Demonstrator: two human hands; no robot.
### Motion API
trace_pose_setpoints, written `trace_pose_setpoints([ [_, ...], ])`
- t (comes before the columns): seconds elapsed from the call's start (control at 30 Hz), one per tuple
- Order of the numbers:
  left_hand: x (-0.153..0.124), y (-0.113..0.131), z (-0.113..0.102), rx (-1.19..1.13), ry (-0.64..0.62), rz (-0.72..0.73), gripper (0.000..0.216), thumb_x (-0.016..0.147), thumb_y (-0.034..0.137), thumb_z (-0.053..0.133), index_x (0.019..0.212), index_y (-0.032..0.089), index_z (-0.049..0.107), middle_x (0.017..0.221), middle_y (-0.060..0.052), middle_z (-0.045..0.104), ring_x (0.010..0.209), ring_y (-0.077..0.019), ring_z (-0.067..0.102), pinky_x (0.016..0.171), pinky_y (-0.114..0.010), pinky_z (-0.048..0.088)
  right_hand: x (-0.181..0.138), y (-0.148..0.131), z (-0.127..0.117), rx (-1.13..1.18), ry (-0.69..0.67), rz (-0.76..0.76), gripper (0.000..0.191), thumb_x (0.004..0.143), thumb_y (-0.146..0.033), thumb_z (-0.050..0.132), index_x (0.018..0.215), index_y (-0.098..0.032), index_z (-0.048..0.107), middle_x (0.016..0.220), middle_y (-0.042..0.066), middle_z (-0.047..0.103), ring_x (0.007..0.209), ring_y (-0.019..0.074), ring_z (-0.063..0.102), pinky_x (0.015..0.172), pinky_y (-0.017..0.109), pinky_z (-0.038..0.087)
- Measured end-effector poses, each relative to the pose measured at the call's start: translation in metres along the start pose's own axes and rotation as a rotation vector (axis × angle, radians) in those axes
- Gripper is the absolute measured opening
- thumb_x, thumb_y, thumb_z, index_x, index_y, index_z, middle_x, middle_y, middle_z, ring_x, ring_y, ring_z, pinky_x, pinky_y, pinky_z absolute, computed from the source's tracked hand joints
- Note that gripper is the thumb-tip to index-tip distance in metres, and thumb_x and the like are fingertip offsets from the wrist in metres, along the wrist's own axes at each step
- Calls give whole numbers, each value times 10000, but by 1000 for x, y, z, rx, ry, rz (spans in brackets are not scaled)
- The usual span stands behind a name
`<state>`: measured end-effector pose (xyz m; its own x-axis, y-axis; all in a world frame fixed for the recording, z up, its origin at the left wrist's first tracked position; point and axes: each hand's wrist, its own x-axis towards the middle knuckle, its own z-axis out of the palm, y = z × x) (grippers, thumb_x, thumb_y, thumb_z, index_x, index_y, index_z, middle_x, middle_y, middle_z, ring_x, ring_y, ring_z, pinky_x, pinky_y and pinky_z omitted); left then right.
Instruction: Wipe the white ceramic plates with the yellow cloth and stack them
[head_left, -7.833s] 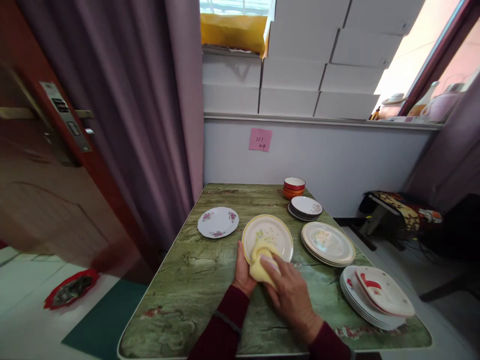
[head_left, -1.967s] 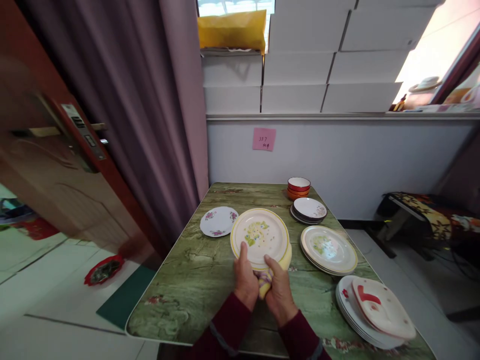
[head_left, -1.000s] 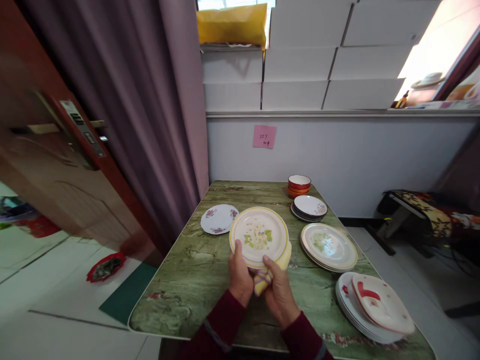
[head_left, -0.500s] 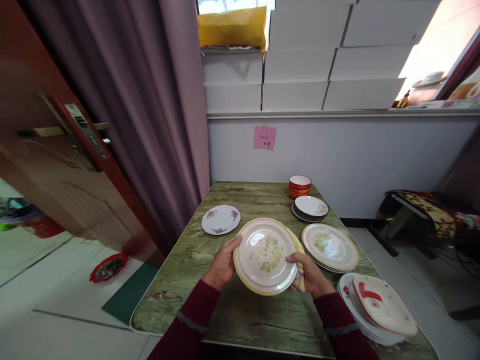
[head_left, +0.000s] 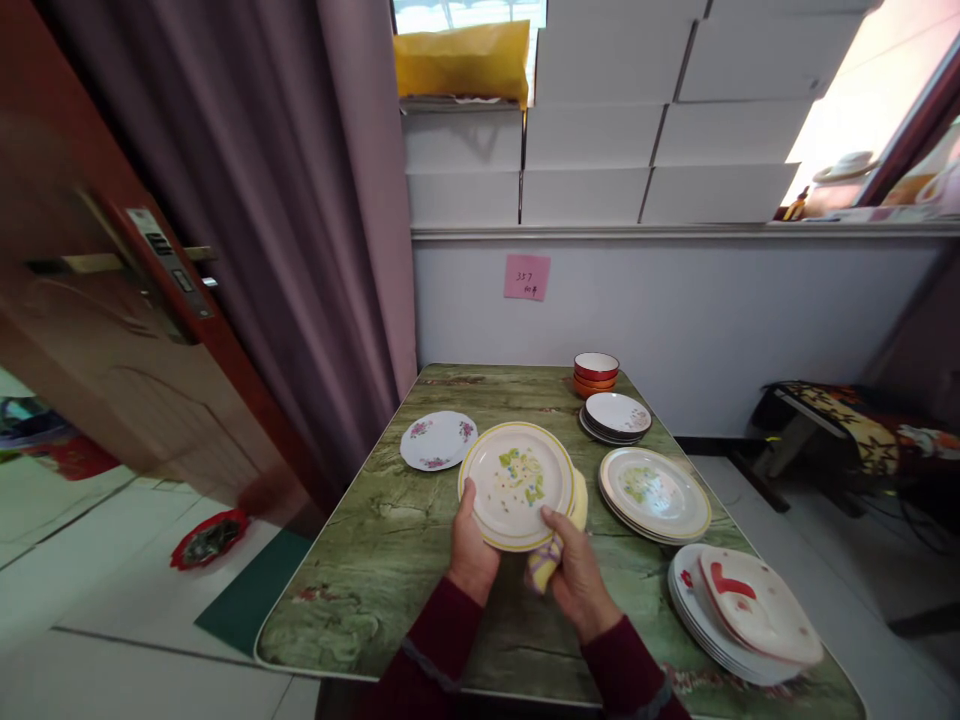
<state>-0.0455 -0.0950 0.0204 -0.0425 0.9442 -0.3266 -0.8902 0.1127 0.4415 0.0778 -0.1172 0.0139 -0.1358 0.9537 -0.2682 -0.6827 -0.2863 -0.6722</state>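
I hold a yellow-rimmed plate [head_left: 516,483] with a green and yellow flower print, tilted up toward me above the green table [head_left: 390,560]. My left hand [head_left: 471,545] grips its lower left rim, thumb on the face. My right hand [head_left: 574,570] grips the lower right rim together with a yellow cloth [head_left: 553,555] that pokes out behind and below the plate.
A small floral plate [head_left: 438,440] lies at the left. A stack of yellow-rimmed plates [head_left: 654,493], smaller plates [head_left: 616,415] and red bowls [head_left: 596,372] stand to the right. Red-patterned plates [head_left: 746,612] sit near the front right corner. A curtain and a door stand at the left.
The plate went from being wiped flat on the table to held up in both hands. In the last half second my hands slid from its sides to its lower edge and it turned.
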Motion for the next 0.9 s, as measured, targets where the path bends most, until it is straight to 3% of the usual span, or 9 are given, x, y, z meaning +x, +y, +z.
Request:
trace_pose_setpoints([
  [0.1, 6, -6, -10, -33, -5, -16, 602, 971, 509, 377, 1489, 203, 417, 1325, -102, 655, 1306, -262, 540, 1117, -425, 403, -4, 17, 3, -8, 30, -17, 548, 693, -408, 817, 1140, -188, 588, 816, 39, 764, 613, 179, 706, 463, 244, 547],
  [0.23, 11, -10, -36, -29, -35, 10, 598, 981, 520, 340, 1509, 240, 375, 1353, -66, 639, 1324, -225, 522, 1129, -404, 383, -3, 16, -18, -35, 228, 2, 556, 665, -502, 828, 1053, -172, 604, 819, 51, 763, 519, 146, 662, 355, 191, 438],
  [0.37, 11, -17, -56, -50, -36, 8, 608, 974, 526, 377, 1497, 217, 391, 1339, -75, 650, 1341, -221, 503, 1145, -398, 359, 2, -2, -53, -103, 389, -229, 604, 779, -754, 565, 998, -194, 622, 729, 38, 735, 484, 153, 631, 369, 233, 450],
  [0.47, 11, -23, -59, -39, -109, -104, 623, 958, 557, 390, 1455, 188, 452, 1337, -109, 647, 1367, -240, 472, 1162, -419, 325, 0, -13, -65, -472, 345, -573, 601, 865, -702, 480, 1124, -186, 647, 1020, 102, 743, 877, 253, 702, 666, 335, 574],
  [0.57, 9, -26, -58, -30, -195, -164, 632, 941, 589, 401, 1388, 160, 528, 1320, -136, 654, 1364, -268, 473, 1168, -437, 308, -10, -3, -58, -1076, 243, -833, 542, 916, -510, 532, 1347, -184, 560, 1356, 141, 586, 1249, 313, 533, 1001, 449, 469],
  [0.63, 7, -26, -58, -26, -238, -185, 695, 914, 654, 403, 1351, 138, 564, 1285, -150, 672, 1341, -297, 494, 1158, -453, 323, -18, 13, -48, -1412, 53, -913, 519, 929, -420, 544, 1414, -237, 509, 1440, 133, 508, 1294, 313, 486, 1046, 486, 417],
  [0.73, 4, -23, -58, -4, -270, -255, 789, 853, 744, 426, 1299, 119, 608, 1227, -167, 697, 1290, -334, 538, 1131, -470, 359, -18, 37, -30, -1683, -191, -1002, 494, 942, -353, 548, 1431, -325, 487, 1472, 101, 481, 1227, 293, 521, 987, 456, 439],
  [0.8, 3, -22, -59, -6, -263, -251, 737, 860, 713, 455, 1273, 128, 628, 1202, -154, 710, 1269, -325, 557, 1126, -459, 367, -7, 40, -20, -1763, -210, -1061, 486, 948, -343, 538, 1431, -329, 487, 1472, 103, 480, 1189, 291, 528, 964, 444, 433],
  [0.9, 4, -23, -58, -19, -255, -187, 651, 896, 658, 437, 1299, 178, 614, 1214, -118, 712, 1290, -302, 542, 1138, -465, 347, 20, 22, -12, -1830, -107, -1103, 468, 948, -319, 527, 1415, -300, 512, 1457, 117, 488, 1199, 304, 498, 990, 454, 389],
])
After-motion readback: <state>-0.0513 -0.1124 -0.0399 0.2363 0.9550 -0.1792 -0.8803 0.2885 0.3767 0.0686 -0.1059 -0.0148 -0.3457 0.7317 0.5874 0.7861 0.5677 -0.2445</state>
